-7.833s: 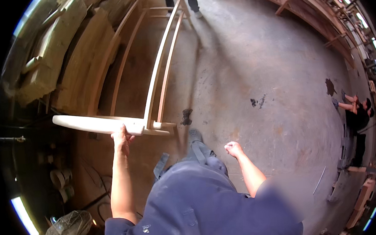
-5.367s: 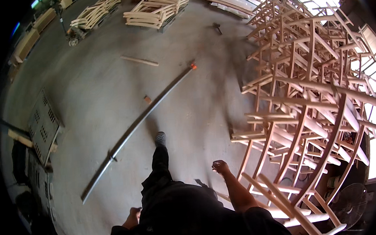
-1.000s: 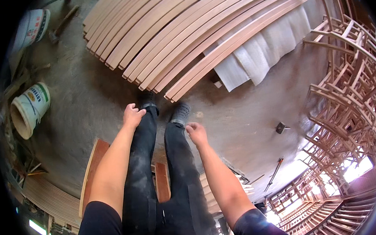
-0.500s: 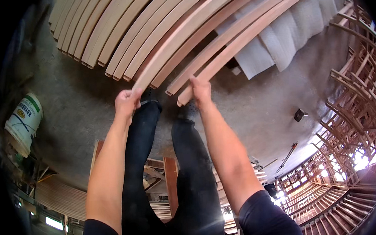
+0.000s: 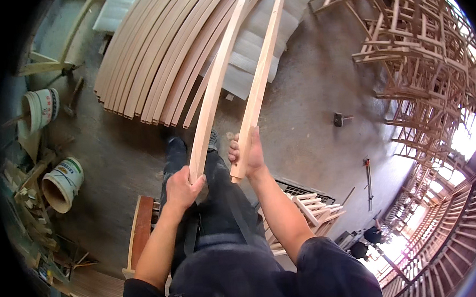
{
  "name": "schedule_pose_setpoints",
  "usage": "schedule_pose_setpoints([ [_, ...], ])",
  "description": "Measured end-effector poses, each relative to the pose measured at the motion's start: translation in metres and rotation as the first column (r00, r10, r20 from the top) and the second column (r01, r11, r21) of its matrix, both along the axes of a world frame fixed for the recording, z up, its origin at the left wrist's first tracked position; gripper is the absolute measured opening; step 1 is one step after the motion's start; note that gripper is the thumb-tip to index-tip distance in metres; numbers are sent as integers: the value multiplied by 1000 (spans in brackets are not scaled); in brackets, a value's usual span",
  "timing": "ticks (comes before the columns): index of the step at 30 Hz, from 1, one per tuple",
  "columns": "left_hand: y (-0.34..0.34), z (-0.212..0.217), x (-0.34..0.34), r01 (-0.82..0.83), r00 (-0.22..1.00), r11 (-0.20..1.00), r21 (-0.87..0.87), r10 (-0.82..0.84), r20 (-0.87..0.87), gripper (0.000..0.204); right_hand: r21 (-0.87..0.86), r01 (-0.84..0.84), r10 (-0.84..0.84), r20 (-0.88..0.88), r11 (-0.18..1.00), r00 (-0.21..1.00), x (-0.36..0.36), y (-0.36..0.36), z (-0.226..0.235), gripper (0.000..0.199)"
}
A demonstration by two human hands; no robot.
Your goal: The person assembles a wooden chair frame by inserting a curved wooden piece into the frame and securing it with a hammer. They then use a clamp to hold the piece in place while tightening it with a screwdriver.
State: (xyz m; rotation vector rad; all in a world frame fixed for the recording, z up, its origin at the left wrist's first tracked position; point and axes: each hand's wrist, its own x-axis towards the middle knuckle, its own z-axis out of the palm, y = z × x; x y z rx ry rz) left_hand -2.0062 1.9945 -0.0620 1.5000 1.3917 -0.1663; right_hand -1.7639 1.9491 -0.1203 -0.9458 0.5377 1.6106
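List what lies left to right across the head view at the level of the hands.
Tipped bucket → left hand on the left slat → right hand on the right slat → long tool on the floor → stacked wooden frames.

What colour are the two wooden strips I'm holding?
Pale, unfinished light tan wood, both strips; clearest in the head view.

One view only: fisheye cam on the person's head, looking steeply down past chest and legs to the grey concrete floor (image 5: pixel 312 116). Close to the hands; both forearms enter from the lower edge. Top of frame reaches the stack of pale curved wooden slats (image 5: pixel 156 61); right rim bends round stacked bare-wood chair frames (image 5: pixel 423 55). No 2nd view, so no overlap.
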Motion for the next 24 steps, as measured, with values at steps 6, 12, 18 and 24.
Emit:
schedule_pose_setpoints([
  [6, -44, 90, -3, -262, 960, 909, 323, 211, 184, 46, 112, 13, -8, -48, 994, 999, 9, -45, 83, 56],
  [12, -22, 107, -11, -394, 759, 809, -436, 554, 342, 36, -143, -233, 271, 614, 962, 742, 11, -76, 89, 47],
  [18, 13, 150, 14, -212, 810, 763, -611, 487, 328, 31, -78, -284, 278, 561, 956, 780, 6, -69, 126, 27],
  [24, 35, 189, 28, -127, 830, 720, -683, 454, 324, 27, 108, -201, 141, 404, 974, 904, -6, -42, 188, 42],
])
